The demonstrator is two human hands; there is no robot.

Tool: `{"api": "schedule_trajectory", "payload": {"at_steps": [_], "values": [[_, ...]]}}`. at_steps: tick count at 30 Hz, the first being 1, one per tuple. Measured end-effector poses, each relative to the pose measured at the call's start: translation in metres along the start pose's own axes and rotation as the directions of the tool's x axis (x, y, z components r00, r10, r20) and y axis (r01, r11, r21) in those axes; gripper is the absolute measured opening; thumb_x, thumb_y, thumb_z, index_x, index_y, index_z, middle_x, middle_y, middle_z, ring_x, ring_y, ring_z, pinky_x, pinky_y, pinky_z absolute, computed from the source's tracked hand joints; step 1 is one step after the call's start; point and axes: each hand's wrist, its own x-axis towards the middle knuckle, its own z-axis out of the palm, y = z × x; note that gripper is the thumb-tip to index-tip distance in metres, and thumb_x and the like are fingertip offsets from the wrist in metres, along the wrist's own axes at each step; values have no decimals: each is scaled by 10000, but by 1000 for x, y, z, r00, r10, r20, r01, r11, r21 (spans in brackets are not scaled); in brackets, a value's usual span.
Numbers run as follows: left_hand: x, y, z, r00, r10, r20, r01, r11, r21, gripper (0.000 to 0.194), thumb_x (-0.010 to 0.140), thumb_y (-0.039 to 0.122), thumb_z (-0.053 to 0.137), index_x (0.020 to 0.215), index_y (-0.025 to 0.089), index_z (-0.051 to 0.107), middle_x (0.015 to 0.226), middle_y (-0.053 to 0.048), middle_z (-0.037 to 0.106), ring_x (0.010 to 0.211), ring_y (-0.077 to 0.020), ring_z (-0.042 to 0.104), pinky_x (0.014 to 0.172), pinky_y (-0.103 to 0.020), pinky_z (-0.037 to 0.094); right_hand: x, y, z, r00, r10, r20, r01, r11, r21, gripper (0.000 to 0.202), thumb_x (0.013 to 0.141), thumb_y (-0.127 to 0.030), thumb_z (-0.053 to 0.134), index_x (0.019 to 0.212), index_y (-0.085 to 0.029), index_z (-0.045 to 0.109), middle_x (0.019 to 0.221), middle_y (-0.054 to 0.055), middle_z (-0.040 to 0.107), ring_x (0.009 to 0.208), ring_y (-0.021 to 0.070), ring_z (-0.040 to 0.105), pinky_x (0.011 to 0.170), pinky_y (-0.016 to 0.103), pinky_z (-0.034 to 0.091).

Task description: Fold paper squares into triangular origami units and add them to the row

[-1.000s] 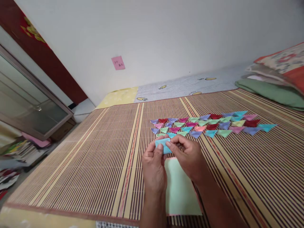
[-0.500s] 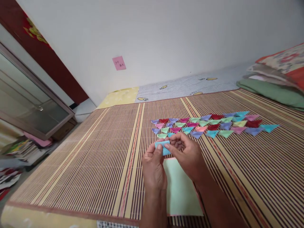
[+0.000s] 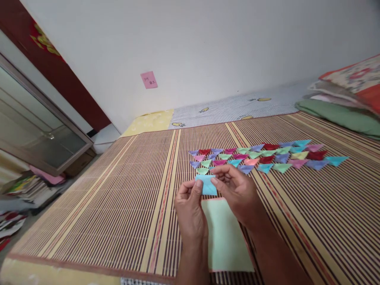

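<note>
A small folded piece of light blue paper [image 3: 209, 186] is held up between my two hands. My left hand [image 3: 191, 198] pinches its left side, thumb on the near face. At its right edge, my right hand [image 3: 237, 190] grips it between thumb and fingers. Just beyond the hands lie rows of small folded paper pieces [image 3: 282, 168] in blue, green, red, pink and other colours, their points facing me. Below the hands rests a pale green sheet [image 3: 227, 237] with a pink edge showing beneath it, partly covered by my right hand.
A striped bamboo mat [image 3: 118, 206] covers the bed. Folded bedding [image 3: 341, 114] is stacked at the far right. A pink note [image 3: 149, 80] is stuck on the white wall [image 3: 208, 47]. At the left are a glass-panelled door [image 3: 38, 118] and a pile of papers [image 3: 28, 188].
The blue paper now shows more of its face and looks flatter and wider. Both hands have drawn slightly apart, the right one shifting a little rightward.
</note>
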Motion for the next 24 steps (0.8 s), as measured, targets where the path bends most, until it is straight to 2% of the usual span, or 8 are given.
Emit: {"api": "schedule_trajectory", "payload": {"at_steps": [2,5,7,12,18,21,24], "values": [[-1,-1,-2,999,24,22,-25,998,54,297,628,335,931,731,152,720,730,-7,694,705,-125,642,688,-240,529,0,-4,-1,996,-88,-1,87,993,-84,108,930,-217,638,1017,-225,702,920,25,708,861,187,662,779,331,516],[-2,-2,-5,996,56,63,-63,991,114,241,680,322,904,734,161,733,715,1,685,700,-118,624,687,-231,515,-1,-10,-1,974,-228,5,225,960,-166,114,942,-180,615,944,-224,720,903,16,713,877,183,664,796,327,500],[-3,-2,-5,994,64,84,-75,988,138,212,713,314,885,743,168,734,706,7,681,678,-115,617,668,-231,513,-1,-11,-1,968,-249,9,247,953,-174,109,935,-176,624,922,-222,721,879,10,709,857,180,662,786,323,496],[-3,-1,-6,989,108,101,-127,971,204,188,732,305,871,748,172,739,694,8,673,653,-118,612,617,-223,511,-1,-10,-2,994,-110,24,112,990,-91,69,918,-222,658,911,-221,727,836,9,697,778,171,642,731,312,495],[-7,4,-6,978,126,166,-168,948,270,156,774,301,844,754,182,745,673,18,654,605,-112,606,593,-226,520,-1,-9,-5,992,80,99,-95,984,153,101,900,-310,707,886,-211,703,771,5,665,690,148,594,639,280,497],[-7,5,-6,972,136,192,-185,947,264,144,774,291,847,761,187,748,693,18,657,633,-113,613,610,-222,523,-1,-10,-5,990,100,101,-118,974,196,105,895,-316,712,880,-213,698,756,-4,647,676,137,577,620,266,490],[-6,3,-6,975,132,177,-175,951,257,149,762,295,857,775,186,757,704,10,674,651,-117,622,621,-223,523,-1,-10,-5,991,94,97,-109,981,163,113,900,-316,705,862,-209,699,755,1,654,687,142,586,609,262,482]]}}
